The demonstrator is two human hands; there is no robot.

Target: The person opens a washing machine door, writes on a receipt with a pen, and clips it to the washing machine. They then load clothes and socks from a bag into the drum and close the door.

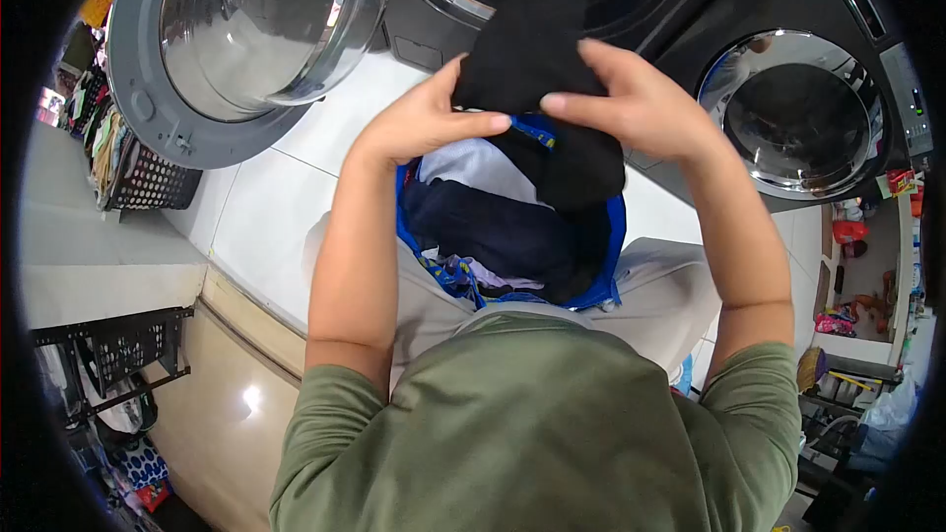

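A piece of black clothing (532, 49) hangs between my two hands, in front of the washing machine's opening; its exact kind is not clear. My left hand (419, 123) is closed on its left edge, thumb pointing inward. Gripping the right side is my right hand (636, 99), its thumb laid over the cloth. Below the hands, a blue laundry basket (616, 246) stands between my knees. Inside it lie a dark navy garment (483, 227), a light grey cloth (473, 169) and a patterned blue-and-yellow piece (448, 274). The black cloth's lower end hangs over the basket.
The round glass door (266, 20) of the washing machine (424, 15) swings wide at the upper left. To the right is a second dark machine with a round door (793, 113). A black perforated basket (158, 177) of clothes stands at left on the white tiled floor (266, 202).
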